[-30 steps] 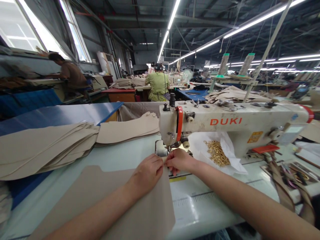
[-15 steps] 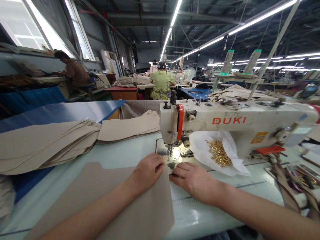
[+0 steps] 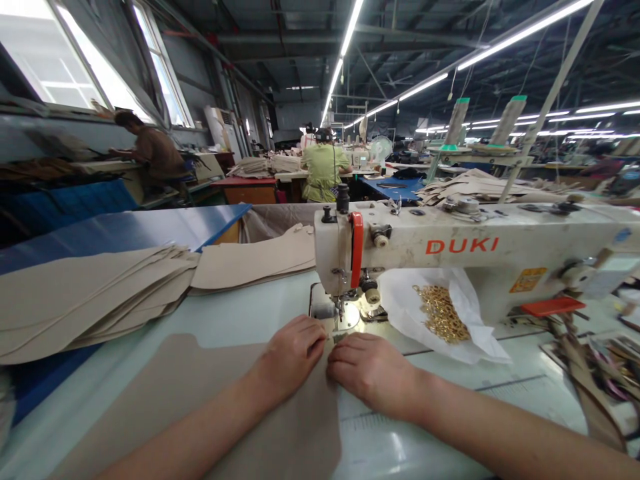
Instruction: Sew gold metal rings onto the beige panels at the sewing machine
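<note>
At panel (image 3: pixel 175 380) edge, R hand (image 3: pixel 370 371)

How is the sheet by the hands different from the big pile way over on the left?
The sheet looks like one layer; the pile has many. The left hand touches the sheet, but no hand touches the pile. The sheet looks darker; the pile looks paler. Both are beige.

The pale green tabletop (image 3: pixel 233 319) carries a white sewing machine (image 3: pixel 465 230), with a crumpled white sheet (image 3: pixel 400 301) lying beneath its arm. 2 stacks of beige pieces (image 3: pixel 100 290) lie at the left, the nearer overlapping a blue surface (image 3: pixel 47 379); a large beige panel (image 3: pixel 190 377) lies flat in front.
</note>
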Available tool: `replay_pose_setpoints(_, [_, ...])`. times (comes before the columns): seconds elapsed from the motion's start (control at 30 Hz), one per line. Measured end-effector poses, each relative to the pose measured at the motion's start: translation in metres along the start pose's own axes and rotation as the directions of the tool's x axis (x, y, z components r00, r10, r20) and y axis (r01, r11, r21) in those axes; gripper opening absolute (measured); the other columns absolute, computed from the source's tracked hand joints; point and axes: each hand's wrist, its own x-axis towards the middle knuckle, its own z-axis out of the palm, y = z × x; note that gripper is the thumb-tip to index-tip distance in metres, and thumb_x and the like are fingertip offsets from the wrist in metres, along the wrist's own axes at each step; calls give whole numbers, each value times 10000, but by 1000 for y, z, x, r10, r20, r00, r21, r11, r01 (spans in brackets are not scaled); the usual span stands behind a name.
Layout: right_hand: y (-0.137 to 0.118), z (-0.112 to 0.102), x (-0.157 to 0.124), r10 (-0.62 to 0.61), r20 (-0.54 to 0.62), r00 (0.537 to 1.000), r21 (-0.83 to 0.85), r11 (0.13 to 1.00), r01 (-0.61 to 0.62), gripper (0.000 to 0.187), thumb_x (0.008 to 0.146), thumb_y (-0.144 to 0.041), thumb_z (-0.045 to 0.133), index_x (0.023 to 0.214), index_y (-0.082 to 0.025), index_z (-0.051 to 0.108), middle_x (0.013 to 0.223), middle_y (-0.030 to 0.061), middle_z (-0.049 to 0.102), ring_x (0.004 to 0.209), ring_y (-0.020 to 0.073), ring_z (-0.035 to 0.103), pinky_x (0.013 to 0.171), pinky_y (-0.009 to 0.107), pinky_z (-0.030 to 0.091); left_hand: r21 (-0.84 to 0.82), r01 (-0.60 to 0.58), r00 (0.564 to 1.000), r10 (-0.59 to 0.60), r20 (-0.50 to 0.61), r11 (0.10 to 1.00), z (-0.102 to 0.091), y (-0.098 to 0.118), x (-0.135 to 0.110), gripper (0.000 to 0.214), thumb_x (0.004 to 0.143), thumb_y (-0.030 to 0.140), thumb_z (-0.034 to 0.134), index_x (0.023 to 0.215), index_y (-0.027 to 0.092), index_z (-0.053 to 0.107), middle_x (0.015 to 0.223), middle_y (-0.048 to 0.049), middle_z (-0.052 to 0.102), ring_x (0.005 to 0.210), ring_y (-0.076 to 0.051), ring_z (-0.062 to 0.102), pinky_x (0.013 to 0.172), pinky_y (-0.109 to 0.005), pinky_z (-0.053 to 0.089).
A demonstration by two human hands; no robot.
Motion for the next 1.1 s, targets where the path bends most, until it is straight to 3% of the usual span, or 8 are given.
replay_pose_setpoints(0.33, [1, 2, -2, 39, -34, 999, 89, 995, -36, 200, 925, -173, 454, 785, -149, 596, 835, 67, 640, 837, 172, 557, 804, 302, 454, -3, -44, 999, 44, -28, 999, 4, -1, 1, 174, 833, 96, 473, 728, 179, 584, 712, -26, 644, 695, -159, 577, 634, -267, 493])
replay_pose_setpoints(1.1, [1, 5, -3, 50, -50, 997, 84, 995, -46, 195, 921, -168, 453, 790, -155, 597, 831, 64, 640, 821, 171, 552, 794, 303, 457, -29, -37, 999, 36, -41, 999, 4, -2, 1, 183, 843, 104, 468, 738, 179, 599, 714, -26, 651, 690, -154, 580, 640, -267, 497])
